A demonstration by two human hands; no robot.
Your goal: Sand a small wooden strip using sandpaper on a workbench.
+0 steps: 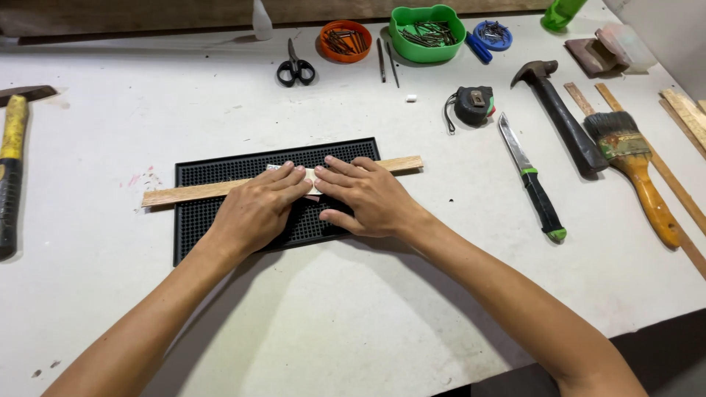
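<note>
A long wood strip lay across a black mat in the middle of the white table. It ran from left to right and stuck out past both ends of the mat. Both hands pressed down on the middle of the strip, side by side. The left hand lay flat with its fingers close together on the wood. The right hand lay flat too, with its fingers a little apart and its fingertips touching those of the left hand. A small pale piece showed under the fingertips, but it was too hidden to tell what it was. At the far side of the table sat black scissors, an orange bowl of nails and a green bowl of nails. To the right lay a tape measure, a knife with a green and black handle, a dark hammer and a paintbrush. At the left edge lay another hammer with a yellow and black handle.
</note>
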